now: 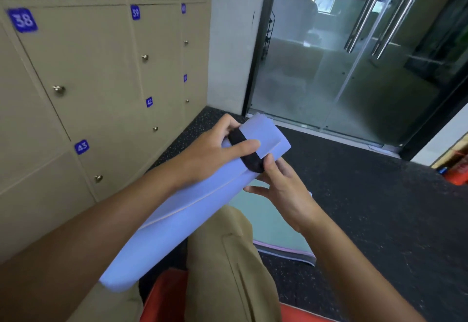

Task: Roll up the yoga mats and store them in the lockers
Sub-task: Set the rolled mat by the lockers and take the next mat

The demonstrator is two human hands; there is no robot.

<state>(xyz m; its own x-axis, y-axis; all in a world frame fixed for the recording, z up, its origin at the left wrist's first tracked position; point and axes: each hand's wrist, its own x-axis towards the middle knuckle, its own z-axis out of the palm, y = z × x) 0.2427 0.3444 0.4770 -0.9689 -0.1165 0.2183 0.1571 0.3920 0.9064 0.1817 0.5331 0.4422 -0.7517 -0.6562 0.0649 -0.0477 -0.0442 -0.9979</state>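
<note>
Lavender foam yoga mat [192, 210] rolled; left hand [215, 154] grips it, right hand [281, 185] pinches black strap [247, 152]. Beige lockers [83, 73] left (all shut); storing remains.

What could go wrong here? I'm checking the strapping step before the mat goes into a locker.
1. The strap sits near one end of the mat; the other end has no strap and may loosen.
2. The outer flap at the strapped end sticks out, so the roll could unwind if the left hand or right hand lets go.
3. All lockers in view are shut.
</note>
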